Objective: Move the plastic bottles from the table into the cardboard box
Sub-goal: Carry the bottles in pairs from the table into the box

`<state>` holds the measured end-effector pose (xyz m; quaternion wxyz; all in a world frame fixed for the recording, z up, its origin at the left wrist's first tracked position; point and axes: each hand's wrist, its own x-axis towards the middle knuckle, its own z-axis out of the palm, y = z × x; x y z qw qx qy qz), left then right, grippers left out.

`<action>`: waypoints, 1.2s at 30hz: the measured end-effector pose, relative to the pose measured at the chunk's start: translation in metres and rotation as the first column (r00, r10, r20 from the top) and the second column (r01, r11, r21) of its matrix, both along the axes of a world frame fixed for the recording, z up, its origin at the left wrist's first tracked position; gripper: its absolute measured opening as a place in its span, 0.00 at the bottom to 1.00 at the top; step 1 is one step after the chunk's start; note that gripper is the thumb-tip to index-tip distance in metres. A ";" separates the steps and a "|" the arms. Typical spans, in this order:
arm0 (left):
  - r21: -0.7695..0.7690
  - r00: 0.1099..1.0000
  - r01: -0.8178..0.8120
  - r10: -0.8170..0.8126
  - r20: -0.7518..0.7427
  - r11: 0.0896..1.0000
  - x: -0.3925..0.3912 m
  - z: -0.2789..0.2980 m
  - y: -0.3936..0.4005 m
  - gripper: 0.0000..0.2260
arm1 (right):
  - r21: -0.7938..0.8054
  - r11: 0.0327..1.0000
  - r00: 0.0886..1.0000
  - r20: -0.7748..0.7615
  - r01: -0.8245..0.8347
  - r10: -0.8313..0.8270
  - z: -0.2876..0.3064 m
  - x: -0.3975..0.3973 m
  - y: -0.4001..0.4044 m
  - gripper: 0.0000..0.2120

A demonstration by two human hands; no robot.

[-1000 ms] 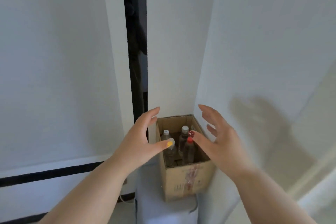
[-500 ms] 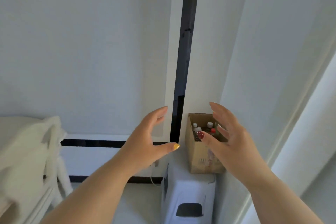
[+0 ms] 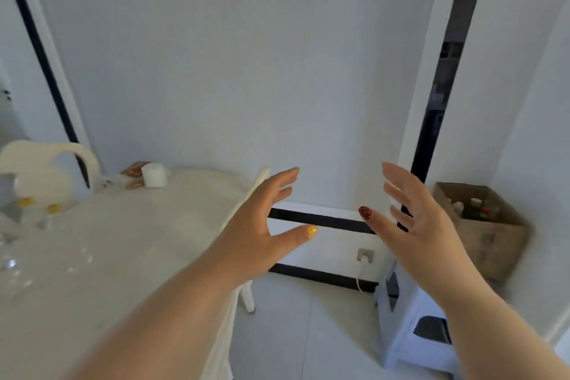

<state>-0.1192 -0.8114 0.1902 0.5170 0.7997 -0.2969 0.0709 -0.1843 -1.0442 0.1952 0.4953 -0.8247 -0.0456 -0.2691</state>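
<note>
Both hands hang in mid-air with nothing in either grip: the left hand [image 3: 259, 234] spread wide over the worktop [image 3: 108, 256] edge, the right hand [image 3: 413, 225] equally splayed. Blurred plastic bottles [image 3: 18, 225] lie on the worktop at 9 o'clock. At 3 o'clock the cardboard box [image 3: 490, 237] stands on a white stool [image 3: 413, 327], bottle caps [image 3: 476, 205] showing inside.

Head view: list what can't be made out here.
- Box contents: a few caps show, but motion blur and the box walls hide the bottle count.
- Table left side: clear items with yellow caps are blurred and cut off by the left edge; whether they are bottles is unclear.
- White stool under the box: partly hidden by the right hand and its forearm.
- Left hand: open and empty; part of the table edge is behind it.
</note>
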 end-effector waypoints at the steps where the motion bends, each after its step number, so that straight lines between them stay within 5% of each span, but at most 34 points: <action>1: -0.001 0.999 -0.034 0.034 -0.013 0.999 -0.007 0.000 0.033 0.34 | 0.008 1.000 1.000 0.001 -0.029 0.029 -0.001 0.002 0.030 0.35; 19: -0.048 0.788 -0.613 0.606 -0.109 0.788 -0.069 -0.017 0.401 0.31 | 0.009 0.831 0.831 0.001 -0.556 0.556 -0.010 0.074 0.412 0.38; 25: -0.043 0.814 -0.576 0.568 -0.119 0.816 -0.071 -0.027 0.491 0.30 | 0.017 0.845 0.845 -0.034 -0.534 0.534 -0.028 0.065 0.500 0.40; 36: -0.005 0.925 -0.355 0.350 -0.150 0.935 -0.067 -0.053 0.659 0.31 | 0.080 0.967 0.963 -0.107 -0.240 0.248 -0.078 0.011 0.643 0.38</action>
